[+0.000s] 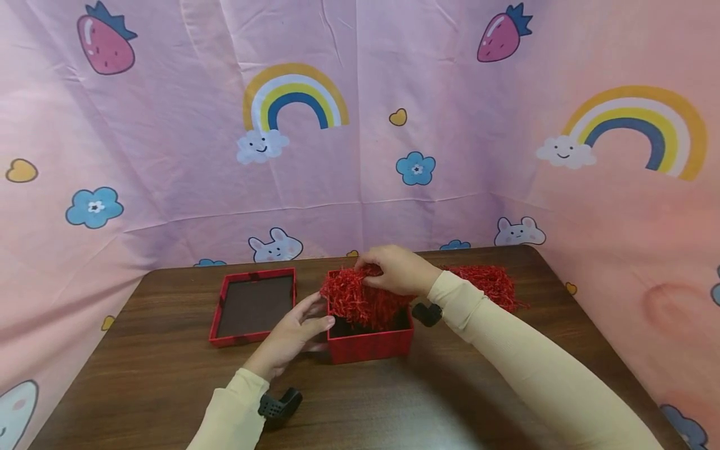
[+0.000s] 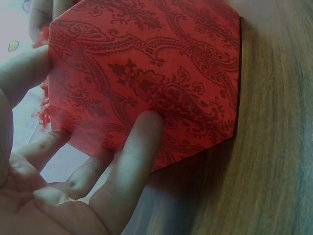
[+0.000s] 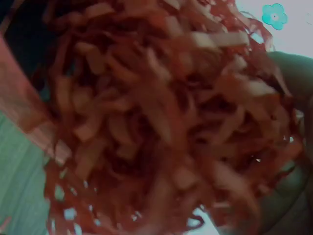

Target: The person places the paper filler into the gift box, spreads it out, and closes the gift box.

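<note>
My right hand (image 1: 396, 270) grips a clump of red shredded paper (image 1: 351, 300) over the open red box (image 1: 371, 347). The strands hang down into the box, whose dark inside shows along the front. In the right wrist view the shredded paper (image 3: 161, 122) fills most of the frame, with part of the hand at the right edge. Against the box's left side rests my left hand (image 1: 295, 328), fingers spread and thumb by the rim. Its fingertips touch the dark-patterned red wall (image 2: 146, 73) in the left wrist view.
A shallow red lid (image 1: 255, 306) with a dark inside lies to the left of the box. More red shredded paper (image 1: 492, 284) is heaped on the wooden table (image 1: 140, 375) at the right, partly behind the right forearm. A patterned cloth (image 1: 360, 206) hangs behind the table.
</note>
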`<control>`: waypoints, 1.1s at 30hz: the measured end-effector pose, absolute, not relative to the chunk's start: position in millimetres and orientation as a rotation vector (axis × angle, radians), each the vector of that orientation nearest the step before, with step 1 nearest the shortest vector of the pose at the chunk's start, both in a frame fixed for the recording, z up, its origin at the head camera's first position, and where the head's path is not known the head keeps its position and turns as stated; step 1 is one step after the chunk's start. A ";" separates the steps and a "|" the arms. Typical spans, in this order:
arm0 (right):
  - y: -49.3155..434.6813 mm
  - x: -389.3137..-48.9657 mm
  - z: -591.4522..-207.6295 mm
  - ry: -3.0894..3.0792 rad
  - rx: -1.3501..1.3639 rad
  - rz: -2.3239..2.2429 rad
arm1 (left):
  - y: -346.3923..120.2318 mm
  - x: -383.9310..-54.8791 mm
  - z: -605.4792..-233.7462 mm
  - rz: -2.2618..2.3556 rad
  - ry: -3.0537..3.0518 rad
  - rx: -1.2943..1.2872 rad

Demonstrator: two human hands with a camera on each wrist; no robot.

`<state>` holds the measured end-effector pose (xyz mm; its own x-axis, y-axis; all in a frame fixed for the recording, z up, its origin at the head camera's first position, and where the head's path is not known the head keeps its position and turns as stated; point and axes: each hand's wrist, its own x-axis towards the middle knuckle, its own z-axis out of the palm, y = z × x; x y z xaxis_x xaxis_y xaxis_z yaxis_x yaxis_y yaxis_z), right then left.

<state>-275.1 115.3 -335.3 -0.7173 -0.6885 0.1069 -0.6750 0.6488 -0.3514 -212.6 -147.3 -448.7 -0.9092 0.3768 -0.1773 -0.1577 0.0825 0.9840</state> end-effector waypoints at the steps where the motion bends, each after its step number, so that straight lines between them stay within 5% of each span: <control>1: 115.1 -274.9 -338.4 2.807 -1.161 -0.575 | -147.3 -212.8 -448.6 1.881 1.981 0.221; 21: 141.9 -265.3 -344.4 2.605 -1.018 -0.813 | -148.1 -212.4 -448.0 1.895 1.964 0.249; 33: 139.4 -243.3 -366.0 2.699 -1.223 -0.584 | -146.0 -210.4 -448.7 1.892 1.990 0.254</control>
